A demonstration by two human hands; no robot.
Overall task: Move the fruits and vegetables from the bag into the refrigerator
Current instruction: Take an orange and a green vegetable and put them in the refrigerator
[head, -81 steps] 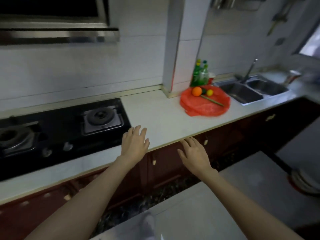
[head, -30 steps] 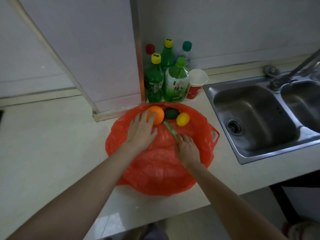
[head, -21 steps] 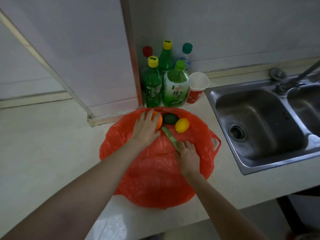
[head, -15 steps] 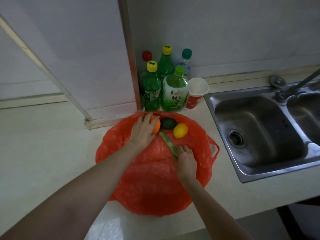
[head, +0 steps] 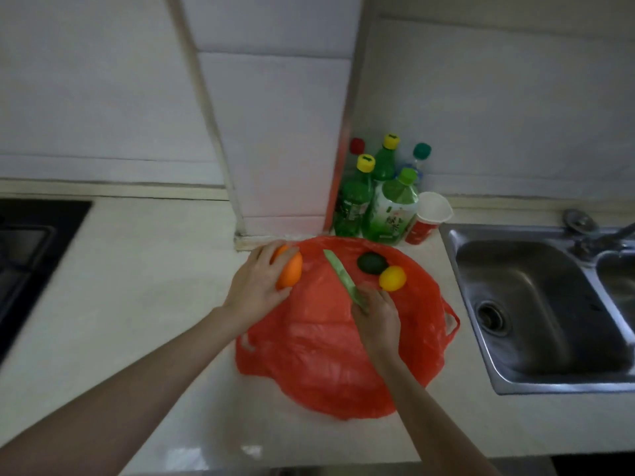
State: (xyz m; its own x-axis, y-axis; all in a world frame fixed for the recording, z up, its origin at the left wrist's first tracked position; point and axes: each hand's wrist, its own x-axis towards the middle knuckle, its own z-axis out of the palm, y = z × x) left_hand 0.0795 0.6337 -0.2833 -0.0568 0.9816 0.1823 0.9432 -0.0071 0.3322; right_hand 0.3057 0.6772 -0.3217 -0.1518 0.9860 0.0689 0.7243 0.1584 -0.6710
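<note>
Dim, soft light with a greenish cast, no hard shadows. A pale glare patch lies on the countertop (head: 192,453) below the left hand (head: 256,288). Wide-angle bending and slight blur toward the edges.

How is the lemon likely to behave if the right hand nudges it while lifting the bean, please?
The lemon looks rounded and smooth, so it would probably roll. It lies loose on the thin bag, which may shift under it. The avocado right beside it might stop a roll that way.
</note>
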